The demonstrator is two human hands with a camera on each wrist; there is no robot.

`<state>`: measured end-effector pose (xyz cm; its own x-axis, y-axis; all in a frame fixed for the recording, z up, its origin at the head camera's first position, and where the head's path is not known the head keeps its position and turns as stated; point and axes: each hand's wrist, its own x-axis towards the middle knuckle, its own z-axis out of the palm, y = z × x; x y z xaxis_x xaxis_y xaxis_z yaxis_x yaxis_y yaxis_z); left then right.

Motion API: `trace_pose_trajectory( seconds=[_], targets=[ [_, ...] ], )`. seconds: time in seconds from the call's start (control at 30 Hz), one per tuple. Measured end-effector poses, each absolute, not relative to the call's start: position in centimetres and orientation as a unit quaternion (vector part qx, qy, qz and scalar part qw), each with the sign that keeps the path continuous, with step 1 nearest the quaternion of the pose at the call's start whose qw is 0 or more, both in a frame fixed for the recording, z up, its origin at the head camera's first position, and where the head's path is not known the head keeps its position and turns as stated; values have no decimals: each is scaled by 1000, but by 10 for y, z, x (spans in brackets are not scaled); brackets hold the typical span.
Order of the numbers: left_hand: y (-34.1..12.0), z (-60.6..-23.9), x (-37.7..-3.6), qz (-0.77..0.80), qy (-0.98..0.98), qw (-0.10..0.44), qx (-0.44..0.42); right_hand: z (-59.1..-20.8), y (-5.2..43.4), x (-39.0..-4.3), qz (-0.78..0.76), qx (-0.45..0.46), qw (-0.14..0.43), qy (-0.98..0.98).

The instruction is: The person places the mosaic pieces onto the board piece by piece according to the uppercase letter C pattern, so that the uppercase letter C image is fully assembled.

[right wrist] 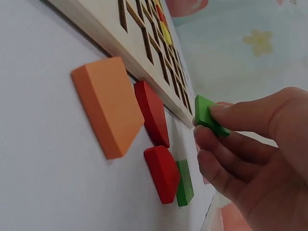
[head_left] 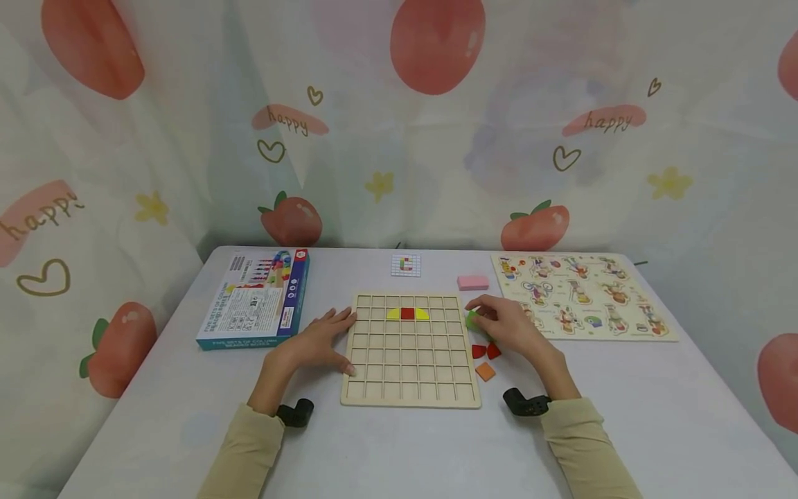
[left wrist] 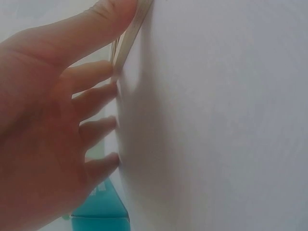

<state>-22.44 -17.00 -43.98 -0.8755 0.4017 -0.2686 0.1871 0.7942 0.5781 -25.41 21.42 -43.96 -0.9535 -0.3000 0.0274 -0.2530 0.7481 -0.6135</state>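
A wooden grid board [head_left: 411,403] lies flat on the table. A red square [head_left: 408,314] sits in its second row from the back, with a yellow rounded piece [head_left: 422,314] on either side. My left hand [head_left: 321,341] rests at the board's left edge, fingers spread, the thumb on the rim. By the right edge, my right hand [head_left: 508,322] pinches a green block [right wrist: 206,114] between thumb and fingers. Below that hand lie a second green block [right wrist: 184,183], two red pieces [right wrist: 153,113] with a curved side, and an orange square [right wrist: 108,107].
A boxed toy set [head_left: 252,305] lies at the left. Behind the board is a small pattern card [head_left: 406,265], and to its right a pink block [head_left: 473,283]. A wooden picture puzzle [head_left: 586,298] occupies the right back. A printed cloth [head_left: 349,159] hangs behind the table.
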Motion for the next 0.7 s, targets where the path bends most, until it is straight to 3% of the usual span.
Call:
trace_pose_trajectory(
  seconds=[0.23,0.7],
  targets=[
    [-169,-436,-223,281,927,193,155,-433,205,-253,-400,-163,34,901],
    [-168,-438,-225,276,927,198,160,-438,173,-251,-452,-148,87,876]
  ],
)
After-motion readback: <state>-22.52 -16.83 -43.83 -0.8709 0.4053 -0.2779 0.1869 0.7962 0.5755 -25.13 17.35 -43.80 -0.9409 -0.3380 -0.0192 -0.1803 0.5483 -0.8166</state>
